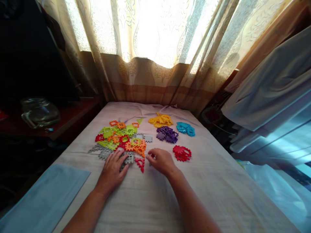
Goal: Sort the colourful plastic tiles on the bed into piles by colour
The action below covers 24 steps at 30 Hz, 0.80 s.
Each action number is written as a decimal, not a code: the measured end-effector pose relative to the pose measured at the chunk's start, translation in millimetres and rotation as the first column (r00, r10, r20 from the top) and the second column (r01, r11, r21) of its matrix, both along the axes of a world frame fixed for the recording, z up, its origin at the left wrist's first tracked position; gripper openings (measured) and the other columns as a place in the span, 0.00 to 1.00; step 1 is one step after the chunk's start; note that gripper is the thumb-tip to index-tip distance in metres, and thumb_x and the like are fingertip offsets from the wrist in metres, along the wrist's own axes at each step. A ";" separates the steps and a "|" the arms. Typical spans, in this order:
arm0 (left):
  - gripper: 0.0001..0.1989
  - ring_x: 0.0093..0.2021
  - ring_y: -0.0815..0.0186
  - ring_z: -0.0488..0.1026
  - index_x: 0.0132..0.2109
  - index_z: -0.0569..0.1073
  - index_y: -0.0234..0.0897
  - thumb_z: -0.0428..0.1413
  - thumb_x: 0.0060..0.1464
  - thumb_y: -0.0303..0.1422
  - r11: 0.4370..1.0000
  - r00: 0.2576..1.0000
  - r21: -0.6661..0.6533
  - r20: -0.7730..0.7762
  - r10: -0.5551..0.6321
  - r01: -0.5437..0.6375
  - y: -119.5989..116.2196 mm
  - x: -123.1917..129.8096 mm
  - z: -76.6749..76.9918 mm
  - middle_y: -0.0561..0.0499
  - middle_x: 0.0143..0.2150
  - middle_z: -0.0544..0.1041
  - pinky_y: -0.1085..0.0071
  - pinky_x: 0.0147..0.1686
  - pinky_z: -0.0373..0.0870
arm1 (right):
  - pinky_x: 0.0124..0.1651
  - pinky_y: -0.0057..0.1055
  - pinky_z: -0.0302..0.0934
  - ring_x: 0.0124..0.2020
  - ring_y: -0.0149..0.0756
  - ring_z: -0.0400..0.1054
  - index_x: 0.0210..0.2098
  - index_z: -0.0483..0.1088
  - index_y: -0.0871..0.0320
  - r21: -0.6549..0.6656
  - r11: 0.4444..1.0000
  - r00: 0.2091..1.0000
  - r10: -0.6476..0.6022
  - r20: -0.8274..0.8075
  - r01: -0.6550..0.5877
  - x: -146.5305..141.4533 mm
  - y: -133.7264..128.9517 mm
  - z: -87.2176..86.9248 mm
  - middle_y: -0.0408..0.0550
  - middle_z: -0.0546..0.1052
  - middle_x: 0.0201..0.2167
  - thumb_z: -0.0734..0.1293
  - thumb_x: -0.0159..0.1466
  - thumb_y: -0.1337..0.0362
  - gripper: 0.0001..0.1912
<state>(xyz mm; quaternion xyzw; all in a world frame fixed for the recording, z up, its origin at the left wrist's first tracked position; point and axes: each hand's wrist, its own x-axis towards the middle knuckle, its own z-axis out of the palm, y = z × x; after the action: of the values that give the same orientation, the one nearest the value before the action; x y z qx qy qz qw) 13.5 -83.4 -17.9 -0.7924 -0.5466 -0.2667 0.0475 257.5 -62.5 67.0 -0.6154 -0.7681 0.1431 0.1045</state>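
Note:
My left hand [113, 170] lies palm down with its fingers spread over grey toothed plastic building pieces [104, 152] at the near edge of a mixed pile. Orange pieces [136, 145], lime green pieces [128, 130] and red pieces [124, 139] overlap there. To its right, my right hand [161, 160] is closed with curled fingers and thumb near the pile's right side. A small greyish bit shows under its fingertips, too hidden to name. Between the hands lies a red triangular piece [140, 163], flat on the sheet.
Sorted heaps stand to the right: yellow pieces [160, 120], purple pieces [167, 134], blue pieces [185, 128] and red round pieces [182, 153]. A light blue cloth [53, 194] lies front left on the sheet-covered table [150, 207]. A glass jug [40, 111] stands left; curtains [145, 77] hang behind.

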 end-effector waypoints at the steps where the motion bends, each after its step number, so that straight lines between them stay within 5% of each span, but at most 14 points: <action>1: 0.19 0.63 0.54 0.63 0.55 0.72 0.42 0.50 0.59 0.40 1.000 1.000 -0.002 0.002 0.002 -0.002 -0.2 0.4 0.2 0.43 0.62 0.69 0.49 0.63 0.58 | 0.41 0.28 0.60 0.40 0.36 0.73 0.42 0.76 0.50 -0.018 0.999 0.999 0.033 0.032 -0.032 -9.3 -4.7 0.4 0.45 0.81 0.38 0.63 0.65 0.51 0.15; 4: 0.19 0.64 0.54 0.63 0.55 0.72 0.42 0.50 0.59 0.39 1.000 1.000 -0.002 0.000 0.009 -0.009 -0.8 1.2 0.7 0.43 0.63 0.69 0.49 0.63 0.57 | 0.40 0.32 0.62 0.40 0.41 0.74 0.44 0.74 0.53 -0.039 0.995 0.985 0.098 0.140 -0.093 -30.1 -15.9 -0.9 0.50 0.80 0.39 0.63 0.63 0.48 0.19; 7: 0.19 0.64 0.55 0.63 0.55 0.72 0.41 0.51 0.59 0.39 1.000 1.000 -0.012 -0.007 0.007 -0.007 -0.8 1.4 0.6 0.44 0.63 0.69 0.49 0.64 0.57 | 0.40 0.33 0.63 0.42 0.43 0.74 0.45 0.73 0.56 -0.044 0.994 0.974 0.103 0.202 -0.096 -42.3 -20.8 -4.5 0.54 0.79 0.42 0.63 0.63 0.55 0.16; 12: 0.19 0.64 0.54 0.63 0.55 0.72 0.41 0.50 0.60 0.40 1.000 1.000 0.007 -0.029 0.003 -0.002 0.2 -0.3 -0.8 0.43 0.62 0.69 0.49 0.62 0.58 | 0.40 0.33 0.62 0.41 0.44 0.74 0.45 0.73 0.57 -0.085 0.993 0.976 0.095 0.194 -0.080 -39.7 -18.0 0.1 0.54 0.79 0.42 0.63 0.62 0.59 0.15; 18: 0.19 0.63 0.53 0.64 0.55 0.73 0.41 0.49 0.60 0.41 1.000 0.999 0.024 -0.038 -0.007 0.008 2.1 -2.4 -2.3 0.43 0.62 0.70 0.49 0.62 0.58 | 0.40 0.29 0.58 0.43 0.39 0.73 0.39 0.75 0.53 -0.030 0.996 0.985 -0.084 0.152 0.090 16.0 -1.1 18.4 0.49 0.80 0.40 0.64 0.62 0.61 0.09; 24: 0.19 0.62 0.52 0.65 0.54 0.73 0.41 0.49 0.60 0.41 1.000 0.999 0.027 -0.036 -0.013 0.014 3.0 -3.0 -2.6 0.43 0.61 0.70 0.48 0.62 0.59 | 0.35 0.26 0.54 0.39 0.35 0.71 0.38 0.76 0.53 -0.070 0.939 0.934 -0.323 0.155 0.336 79.6 10.0 21.8 0.46 0.80 0.38 0.66 0.60 0.62 0.09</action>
<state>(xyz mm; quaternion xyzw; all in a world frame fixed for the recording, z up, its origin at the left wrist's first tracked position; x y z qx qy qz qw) 10.5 -80.3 -20.4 -0.7999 -0.5367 -0.2601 0.0662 337.1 -52.5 88.9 -0.7484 -0.6517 0.1160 0.0427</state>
